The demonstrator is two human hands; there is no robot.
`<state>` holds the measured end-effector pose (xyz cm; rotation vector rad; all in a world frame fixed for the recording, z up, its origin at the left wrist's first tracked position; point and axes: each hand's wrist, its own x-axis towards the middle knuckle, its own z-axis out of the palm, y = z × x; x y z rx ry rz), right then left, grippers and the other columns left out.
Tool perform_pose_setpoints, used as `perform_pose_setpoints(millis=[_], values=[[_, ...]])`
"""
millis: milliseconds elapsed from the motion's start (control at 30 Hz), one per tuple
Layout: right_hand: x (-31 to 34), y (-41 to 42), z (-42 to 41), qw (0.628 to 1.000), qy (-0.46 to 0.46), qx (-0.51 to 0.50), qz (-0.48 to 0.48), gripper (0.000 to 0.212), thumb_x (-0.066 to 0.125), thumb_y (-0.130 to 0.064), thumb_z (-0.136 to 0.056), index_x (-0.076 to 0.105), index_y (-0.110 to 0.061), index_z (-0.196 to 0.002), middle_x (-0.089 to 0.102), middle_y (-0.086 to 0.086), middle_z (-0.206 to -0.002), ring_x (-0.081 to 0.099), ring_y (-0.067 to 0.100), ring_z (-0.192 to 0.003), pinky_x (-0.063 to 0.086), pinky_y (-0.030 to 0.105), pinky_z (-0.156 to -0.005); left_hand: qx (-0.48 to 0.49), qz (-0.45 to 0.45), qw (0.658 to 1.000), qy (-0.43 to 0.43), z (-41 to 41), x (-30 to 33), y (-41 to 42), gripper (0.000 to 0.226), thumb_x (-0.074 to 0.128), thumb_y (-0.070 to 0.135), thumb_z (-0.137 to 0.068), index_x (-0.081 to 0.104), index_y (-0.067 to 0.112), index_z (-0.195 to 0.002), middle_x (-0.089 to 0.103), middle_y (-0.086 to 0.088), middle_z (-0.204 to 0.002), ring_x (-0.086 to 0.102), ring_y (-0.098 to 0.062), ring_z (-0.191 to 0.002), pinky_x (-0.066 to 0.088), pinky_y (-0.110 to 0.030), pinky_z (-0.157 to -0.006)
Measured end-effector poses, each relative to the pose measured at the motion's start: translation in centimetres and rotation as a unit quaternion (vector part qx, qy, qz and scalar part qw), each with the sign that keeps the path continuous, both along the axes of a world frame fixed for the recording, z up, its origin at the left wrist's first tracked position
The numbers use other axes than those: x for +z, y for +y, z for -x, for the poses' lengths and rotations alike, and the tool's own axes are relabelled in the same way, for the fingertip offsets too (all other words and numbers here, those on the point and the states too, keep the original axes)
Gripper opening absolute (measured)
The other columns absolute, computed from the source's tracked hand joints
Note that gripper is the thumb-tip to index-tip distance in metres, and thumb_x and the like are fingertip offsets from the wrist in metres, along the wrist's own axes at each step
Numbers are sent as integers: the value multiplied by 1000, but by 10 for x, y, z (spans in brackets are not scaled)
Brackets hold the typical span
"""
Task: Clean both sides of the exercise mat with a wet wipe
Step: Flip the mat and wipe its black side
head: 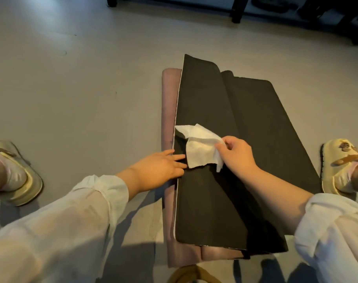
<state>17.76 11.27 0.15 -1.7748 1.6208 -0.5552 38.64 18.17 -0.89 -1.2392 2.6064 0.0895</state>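
- The right hand (236, 153) has its fingers curled, and its thumb and fingertips pinch the near right corner of the wet wipe (200, 147); the rest of the sheet spreads away from the hand, crumpled and partly unfolded, on the mat.
- The left hand (160, 165) lies flat with straight fingers pressing on the left edge of the exercise mat (214, 123); its fingertips reach the wipe's lower left corner, and it holds nothing.
- The mat lies folded on the grey floor (82, 88) with its black side up; a pinkish layer (168, 111) shows along the mat's left edge and at its near end.
- How many folds the mat has cannot be told; a ridge runs lengthwise down the black surface, and a second black panel lies to the right of it.
- Both white sleeves (76, 217) are pushed up the forearms and run out of the picture at the bottom.
- A slippered foot (17, 174) rests well to the left of the mat, cut off by the picture's edge; another slippered foot (341, 166) sits just beside the mat's right edge.
- Beyond the mat's far end stand dark furniture legs (236, 11) and dim objects too dark to identify.
- A yellowish-brown thing (192, 274) at the mat's near end is cut off and cannot be made out.
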Motion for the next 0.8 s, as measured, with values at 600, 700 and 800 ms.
perform_pose_setpoints(millis=[600,700,800], values=[[-24,-37,-78,843,376,301,240,29,59,-29,-80,60,-14,-104,53,4,-113,50,28,-102,35,38,-82,148,93,982,72,-88,-63,-3,81,67,14,-83,18,15,-148,25,-19,-152,36,-34,-136,31,-43,-108],[-27,-43,-85,841,390,291,237,43,55,-37,-85,52,-20,-124,51,4,-119,47,27,-107,35,38,-86,248,42,961,115,-88,-82,-18,78,50,28,-95,-8,24,-147,9,-16,-157,19,-32,-143,17,-38,-116],[-27,-57,-96,810,429,329,229,46,46,-39,-94,42,-28,-138,48,2,-122,45,25,-109,35,35,-84,355,35,893,273,-76,-92,-32,63,39,16,-99,6,23,-151,23,-8,-155,24,-25,-141,16,-33,-115]])
